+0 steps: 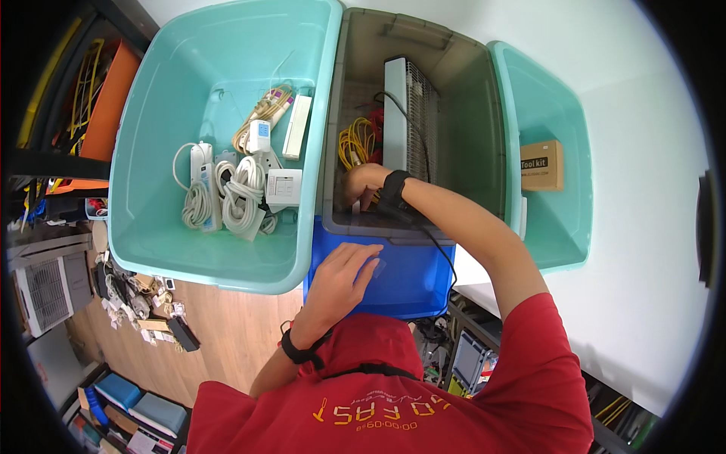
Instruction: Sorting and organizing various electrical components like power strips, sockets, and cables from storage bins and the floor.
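Observation:
Down inside a grey translucent plastic bin [417,231] is my right hand [367,183], fingers bent downward, just below a coiled yellow cable [357,142]; whether it grips anything is hidden. Beside it in that bin stand a white appliance with a wire grille [396,113] and some red cable [376,127]. A black cord [417,127] runs from the appliance. Over a blue bin [397,284], near the grey bin's front rim, my left hand [343,278] is held with fingers apart, holding nothing.
At left, a turquoise tub [215,281] holds power strips [208,193], coiled white cables [243,196] and a white switch box [283,187]. Another turquoise tub [584,227] at right holds a cardboard box [543,165]. Electrical parts [142,306] lie on the wooden floor; shelving stands behind them.

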`<action>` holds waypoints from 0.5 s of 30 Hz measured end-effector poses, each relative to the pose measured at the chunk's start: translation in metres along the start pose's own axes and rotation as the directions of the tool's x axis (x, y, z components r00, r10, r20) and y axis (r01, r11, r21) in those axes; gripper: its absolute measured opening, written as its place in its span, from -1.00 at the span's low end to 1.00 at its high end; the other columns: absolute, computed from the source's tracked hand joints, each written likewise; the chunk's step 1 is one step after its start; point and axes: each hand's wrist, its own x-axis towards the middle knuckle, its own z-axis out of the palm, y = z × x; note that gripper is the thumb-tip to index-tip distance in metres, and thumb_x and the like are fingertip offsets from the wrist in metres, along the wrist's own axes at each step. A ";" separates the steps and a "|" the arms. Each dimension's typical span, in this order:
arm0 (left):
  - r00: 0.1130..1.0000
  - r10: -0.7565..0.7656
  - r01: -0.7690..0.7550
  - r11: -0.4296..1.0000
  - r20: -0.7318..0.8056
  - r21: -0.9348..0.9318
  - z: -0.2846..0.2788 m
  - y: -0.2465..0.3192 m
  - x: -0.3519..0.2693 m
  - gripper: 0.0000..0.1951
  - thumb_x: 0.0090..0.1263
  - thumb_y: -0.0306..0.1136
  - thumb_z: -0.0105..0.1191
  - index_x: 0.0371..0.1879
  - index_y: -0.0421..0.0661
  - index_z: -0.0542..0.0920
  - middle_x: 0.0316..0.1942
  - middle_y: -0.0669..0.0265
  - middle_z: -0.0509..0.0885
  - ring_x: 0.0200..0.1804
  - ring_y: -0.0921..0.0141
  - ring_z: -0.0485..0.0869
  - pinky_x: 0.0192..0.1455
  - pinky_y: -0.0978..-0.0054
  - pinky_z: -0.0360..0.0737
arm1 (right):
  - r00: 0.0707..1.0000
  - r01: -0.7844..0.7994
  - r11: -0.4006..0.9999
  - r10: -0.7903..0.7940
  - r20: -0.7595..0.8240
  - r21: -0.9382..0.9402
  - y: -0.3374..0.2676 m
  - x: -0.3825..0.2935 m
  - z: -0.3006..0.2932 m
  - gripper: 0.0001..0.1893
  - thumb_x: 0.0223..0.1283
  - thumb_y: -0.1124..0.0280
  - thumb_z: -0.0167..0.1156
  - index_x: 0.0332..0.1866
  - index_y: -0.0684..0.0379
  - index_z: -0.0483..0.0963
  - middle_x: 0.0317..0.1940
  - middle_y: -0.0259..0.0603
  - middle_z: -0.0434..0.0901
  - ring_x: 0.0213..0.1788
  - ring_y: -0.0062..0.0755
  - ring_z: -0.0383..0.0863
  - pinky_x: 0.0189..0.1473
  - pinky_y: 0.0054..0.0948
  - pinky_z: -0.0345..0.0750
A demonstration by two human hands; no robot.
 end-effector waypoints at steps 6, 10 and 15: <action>0.994 0.043 -0.045 0.999 0.102 0.016 0.014 0.008 0.003 -0.77 0.44 -0.53 0.23 0.04 -0.19 0.68 -0.10 0.11 0.75 -0.05 0.07 0.70 0.01 0.25 0.64 | 0.953 0.286 0.892 -0.303 0.006 -0.350 -0.022 -0.067 -0.023 -0.68 0.16 0.30 0.21 -0.11 0.29 0.72 -0.21 -0.01 0.80 -0.22 -0.11 0.83 -0.19 -0.19 0.67; 0.992 0.029 -0.036 0.998 0.126 0.056 0.023 0.016 -0.002 -0.79 0.44 -0.52 0.22 0.02 -0.20 0.69 -0.08 0.11 0.75 -0.03 0.08 0.71 0.03 0.25 0.64 | 0.973 0.110 0.965 -0.154 -0.173 -0.238 -0.037 -0.156 -0.026 -0.33 0.19 0.70 -0.11 0.50 0.28 0.37 0.33 0.20 0.56 0.24 0.14 0.66 0.13 -0.12 0.66; 0.995 0.028 -0.039 0.993 0.100 0.112 0.031 0.016 -0.015 -0.80 0.44 -0.48 0.23 0.00 -0.19 0.68 -0.10 0.08 0.73 -0.04 0.03 0.70 0.00 0.21 0.66 | 0.749 0.321 0.914 -0.406 -0.524 -0.250 -0.016 -0.308 -0.005 -0.43 0.30 0.63 -0.04 0.44 0.18 0.44 0.04 0.11 0.72 0.11 0.16 0.68 0.13 -0.10 0.58</action>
